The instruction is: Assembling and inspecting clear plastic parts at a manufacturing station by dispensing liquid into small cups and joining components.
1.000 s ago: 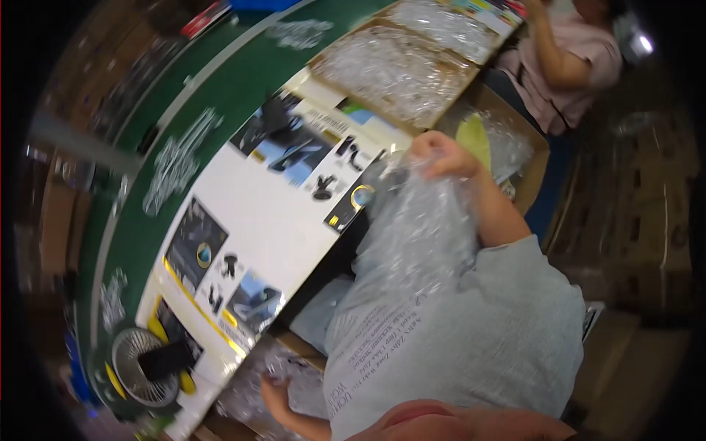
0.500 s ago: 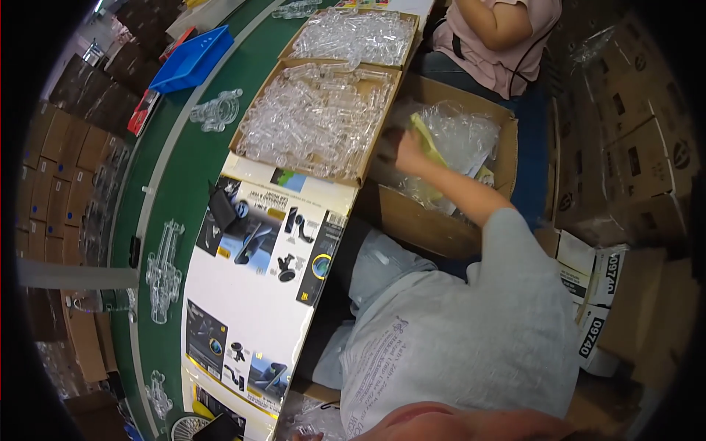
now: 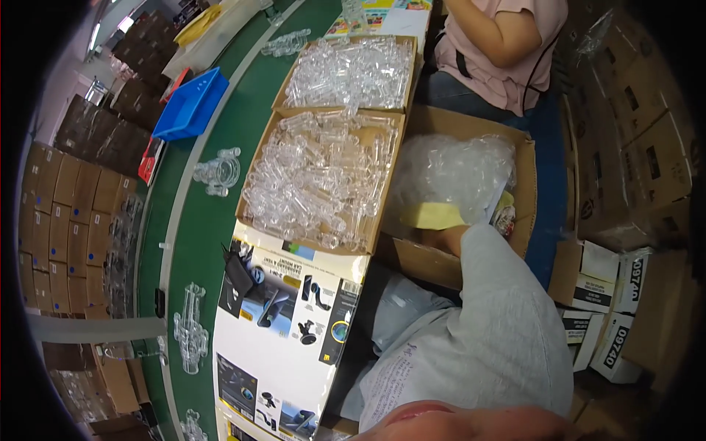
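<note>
One right hand (image 3: pixel 449 239) inside carton (image 3: pixel 524 195), apparently touching yellow sheet (image 3: pixel 432 215).

Thin colourless translucent plastic film (image 3: pixel 460 167): crumpled, bunched in loose rounded mound, glossy creases on top, layers overlapping; separate pieces or one cannot be told. Lies inside open-topped brown cardboard carton (image 3: pixel 524 187), filling much of its width. Pale yellow thin sheet (image 3: pixel 432 215): lies against film's near edge, toward carton's near wall, broad face up, long side running roughly across carton; lower edge partly hidden, paper or plastic unclear. Carton stands upright, top uncovered, walls intact where visible.
</note>
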